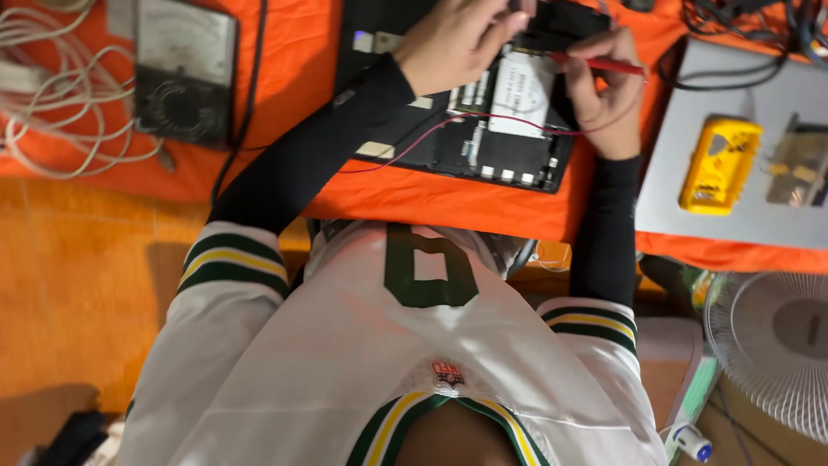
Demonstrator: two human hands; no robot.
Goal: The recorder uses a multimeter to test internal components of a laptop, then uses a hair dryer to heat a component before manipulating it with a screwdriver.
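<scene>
An opened black device (483, 142) with bare boards and a white label lies on the orange cloth (293, 52). My left hand (457, 43) reaches over its upper edge, fingers pinched on a small dark part (520, 7) that is mostly hidden. My right hand (604, 99) holds a thin red probe (604, 64) level above the device's right side, its tip pointing right. A thin red wire (414, 142) runs across the boards toward my left arm. Both arms wear black sleeves under a white jersey.
A yellow multimeter (720, 164) rests on a grey laptop lid (690, 216) at right. An old analog meter (185, 69) and a bundle of white cables (52, 103) sit at left. Dark cables (742, 17) lie top right. A white fan (776, 345) stands at the lower right.
</scene>
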